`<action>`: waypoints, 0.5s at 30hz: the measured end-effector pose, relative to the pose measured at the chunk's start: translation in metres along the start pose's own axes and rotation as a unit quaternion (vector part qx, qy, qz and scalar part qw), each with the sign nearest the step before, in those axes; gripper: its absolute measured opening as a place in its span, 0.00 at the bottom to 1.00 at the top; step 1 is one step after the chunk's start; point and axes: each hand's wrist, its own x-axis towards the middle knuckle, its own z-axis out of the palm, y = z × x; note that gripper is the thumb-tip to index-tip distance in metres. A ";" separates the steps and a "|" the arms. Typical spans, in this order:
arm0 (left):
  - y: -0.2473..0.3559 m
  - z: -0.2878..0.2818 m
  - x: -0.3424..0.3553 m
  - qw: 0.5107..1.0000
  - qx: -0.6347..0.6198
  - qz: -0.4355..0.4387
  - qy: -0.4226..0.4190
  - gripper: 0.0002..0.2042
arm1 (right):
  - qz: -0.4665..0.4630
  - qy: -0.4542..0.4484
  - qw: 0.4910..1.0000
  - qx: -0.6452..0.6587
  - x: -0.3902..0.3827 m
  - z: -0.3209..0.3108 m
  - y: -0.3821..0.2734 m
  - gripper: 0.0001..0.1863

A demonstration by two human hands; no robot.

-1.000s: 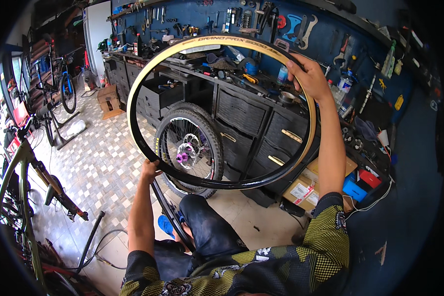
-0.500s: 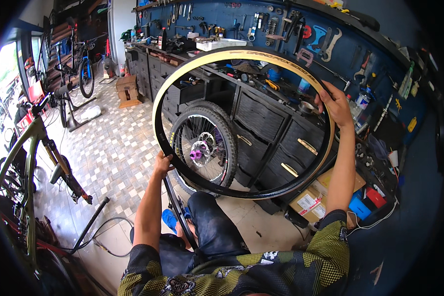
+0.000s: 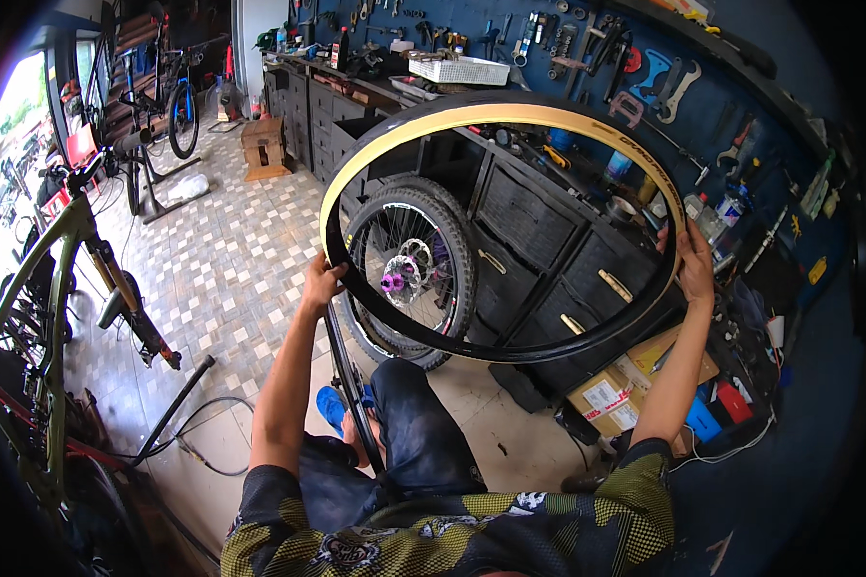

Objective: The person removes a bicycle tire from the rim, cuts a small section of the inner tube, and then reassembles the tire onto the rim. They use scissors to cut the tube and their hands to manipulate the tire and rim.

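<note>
Short-sleeved jersey (image 3: 510, 529) here, yellow-green mesh pattern over black with white graphics across the chest. Both forearms bare. Dark trousers (image 3: 423, 438), dusty at the knee, and what looks like a blue shoe (image 3: 332, 409).

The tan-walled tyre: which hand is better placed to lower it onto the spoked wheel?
Probably the left hand. It grips the tyre at its lower left edge, right beside the spoked wheel. The right hand holds the far edge, away from the wheel.
</note>
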 end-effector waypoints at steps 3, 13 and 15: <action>0.017 -0.002 0.001 1.000 0.025 0.016 -0.005 0.16 | 0.008 0.009 1.000 0.005 -0.010 -0.009 0.014 0.26; 0.050 0.021 -0.012 0.991 0.127 0.042 -0.009 0.17 | 0.076 0.078 0.989 0.098 -0.029 -0.029 0.061 0.22; 0.059 0.024 -0.018 0.984 0.160 0.075 0.005 0.19 | 0.073 0.094 0.986 0.114 -0.026 -0.034 0.070 0.22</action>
